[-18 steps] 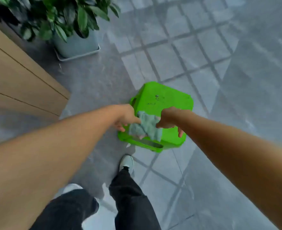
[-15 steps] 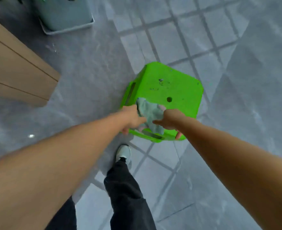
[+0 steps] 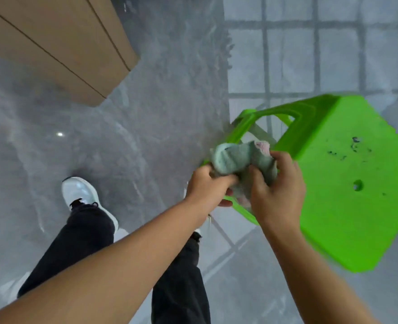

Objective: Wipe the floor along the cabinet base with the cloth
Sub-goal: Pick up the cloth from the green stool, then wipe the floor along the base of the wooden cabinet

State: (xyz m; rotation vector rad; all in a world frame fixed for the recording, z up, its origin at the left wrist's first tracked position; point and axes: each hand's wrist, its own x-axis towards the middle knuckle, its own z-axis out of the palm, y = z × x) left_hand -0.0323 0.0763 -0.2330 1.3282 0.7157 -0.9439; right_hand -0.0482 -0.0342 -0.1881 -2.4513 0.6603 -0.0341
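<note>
Both hands are on the cloth (image 3: 240, 160) right now, and it sits bunched between them, up in the air over the near corner of the green stool (image 3: 347, 183). My left hand (image 3: 208, 183) has its fingers curled into the lower fold, and my right hand (image 3: 276, 190) pinches the other side with the thumb pressed in. The cloth is pale grey-green terry with a pinkish patch showing at the top, and it looks soft, limp and light. It should crumple to any shape I squeeze it into. I reckon the best hold for wiping is a flat palm over a folded pad, not this loose wad, so the nap meets the floor (image 3: 146, 136) evenly.

That floor is glossy grey marbled tile, slick-looking, with light spots glinting off it. The cabinet (image 3: 60, 43) stands up and to my left, well apart from the cloth, with smooth tan panels, thin dark seams and a hard square corner at its base. The stool is rigid moulded plastic, scuffed with dark specks. My white shoe (image 3: 81, 192) is planted on the tile.
</note>
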